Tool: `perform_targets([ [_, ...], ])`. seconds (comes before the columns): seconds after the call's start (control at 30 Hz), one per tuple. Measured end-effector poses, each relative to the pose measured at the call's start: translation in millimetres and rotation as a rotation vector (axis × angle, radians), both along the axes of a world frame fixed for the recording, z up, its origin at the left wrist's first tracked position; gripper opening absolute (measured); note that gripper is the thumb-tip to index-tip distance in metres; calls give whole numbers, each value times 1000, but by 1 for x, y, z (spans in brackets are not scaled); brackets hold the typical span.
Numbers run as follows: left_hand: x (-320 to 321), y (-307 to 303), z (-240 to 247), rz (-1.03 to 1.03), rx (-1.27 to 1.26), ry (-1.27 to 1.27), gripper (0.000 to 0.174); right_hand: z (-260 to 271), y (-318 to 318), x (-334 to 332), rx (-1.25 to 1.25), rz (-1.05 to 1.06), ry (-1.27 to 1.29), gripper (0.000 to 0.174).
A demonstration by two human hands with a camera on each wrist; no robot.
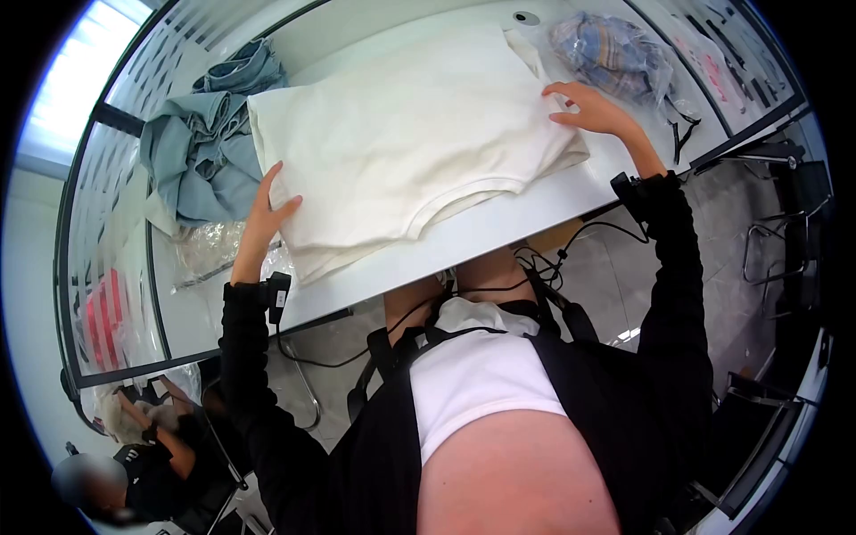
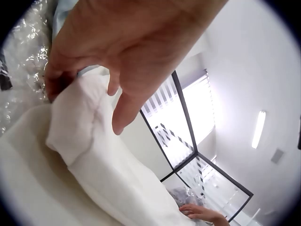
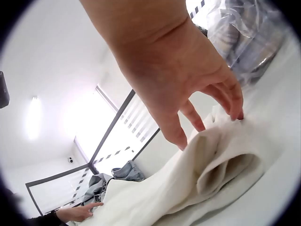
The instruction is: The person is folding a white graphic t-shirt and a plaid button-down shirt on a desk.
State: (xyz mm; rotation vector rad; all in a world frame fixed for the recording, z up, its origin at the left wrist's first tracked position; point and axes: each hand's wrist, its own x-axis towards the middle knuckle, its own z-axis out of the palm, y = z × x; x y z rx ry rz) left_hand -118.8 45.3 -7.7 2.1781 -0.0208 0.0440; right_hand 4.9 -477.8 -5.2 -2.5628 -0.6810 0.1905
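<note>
A white sweatshirt (image 1: 392,134) lies folded on the desk, its round ribbed neckline toward the person. At its left edge is the left hand (image 1: 259,218), thumb and fingers spread. The left wrist view has this hand (image 2: 122,52) arched over a thick fold, fingertips behind it and thumb to the near side. The right hand (image 1: 591,109) rests at the opposite edge with fingers apart. Up close, the right hand's fingertips (image 3: 237,113) touch the cloth above a rolled layer that forms an open loop.
Blue denim clothing (image 1: 209,147) is heaped at the left beside clear plastic packaging (image 1: 214,250). A bagged plaid garment (image 1: 606,49) lies at the back right. Framed glass partitions border the white desk (image 1: 401,267). Black cables (image 1: 553,267) hang below its front edge. Another person sits at lower left.
</note>
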Motion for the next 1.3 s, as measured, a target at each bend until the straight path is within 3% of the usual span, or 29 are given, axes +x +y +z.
perform_targets([
  [0.1,0,4,8,47,-377,193,61,-3,4,3,5,-11,71,46],
  [0.23,-1,-12,44,90,-452,207,62,-15,7,0,57,69,96,48],
  [0.47,47,-110,106,-118,-355,108,66,-11,27,-43,150,71,142,47],
  [0.57,91,-173,100,-327,-128,-105,73,-8,24,-56,170,65,105,46],
  [0.63,99,-230,106,-380,-52,-16,75,-5,16,-66,188,65,60,47],
  [0.67,112,-249,97,-516,-158,135,77,2,12,-74,197,3,90,48],
  [0.73,124,-283,63,-565,-81,-51,78,3,1,-87,196,-86,48,50],
  [0.77,121,-287,56,-614,39,-178,72,2,-4,-92,196,-130,26,52],
  [0.87,108,-265,35,-780,204,-157,68,5,-11,-108,195,-167,-285,61],
  [0.9,95,-251,31,-813,282,-188,69,11,-12,-109,150,-79,-311,64],
  [0.97,69,-222,20,-837,553,-420,82,22,-8,-110,63,103,-357,71],
  [1.03,25,-203,22,-781,833,-249,99,18,-1,-108,18,262,-301,85],
  [1.1,-2,-187,6,-889,758,-65,112,7,10,-107,-78,386,-226,90],
  [1.13,-18,-186,4,-870,892,-115,114,3,15,-108,-153,424,-234,95],
  [1.23,-51,-187,-1,-736,783,-159,95,-5,26,-115,-184,445,-229,94],
  [1.3,-77,-191,-11,-680,991,-287,75,-13,27,-125,-99,448,-372,74],
])
